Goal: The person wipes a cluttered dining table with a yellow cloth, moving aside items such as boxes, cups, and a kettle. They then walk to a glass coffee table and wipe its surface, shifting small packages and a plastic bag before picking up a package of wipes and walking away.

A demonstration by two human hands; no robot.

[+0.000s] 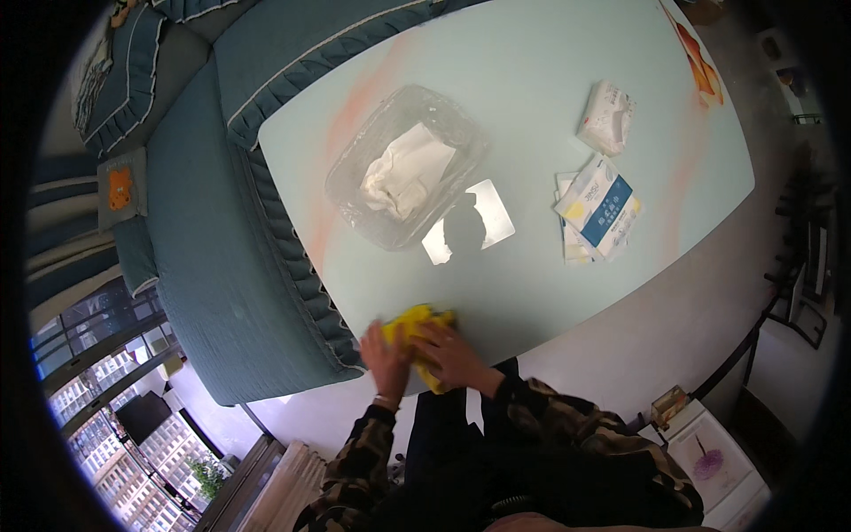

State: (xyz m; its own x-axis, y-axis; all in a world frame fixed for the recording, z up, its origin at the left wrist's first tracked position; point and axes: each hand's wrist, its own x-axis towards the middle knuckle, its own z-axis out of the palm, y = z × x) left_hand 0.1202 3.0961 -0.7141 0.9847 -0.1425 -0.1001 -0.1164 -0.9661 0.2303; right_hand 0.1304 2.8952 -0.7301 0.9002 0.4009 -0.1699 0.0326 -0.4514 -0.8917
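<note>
A yellow cloth (pixel 419 314) lies bunched on the near left corner of the glass-like tabletop (pixel 525 299). My right hand (pixel 449 356) presses down on it with the fingers spread across its folds. Against the cloth's left side is my left hand (pixel 385 359), slightly blurred, its fingers partly on the fabric. Beyond my hands stands a clear plastic bin or basket (pixel 339 179) with a crumpled white cloth or tissue (pixel 412 173) inside. A bright rectangular reflection, broken by a dark head shape, shows beside it.
To the right lie several flat packets (pixel 602 206) bearing print, with a white tissue pack (pixel 607 118) behind them. A blue-green sofa (pixel 199 246) with ruffled trim runs along the table's left and far sides. A white cabinet (pixel 711 459) stands at lower right.
</note>
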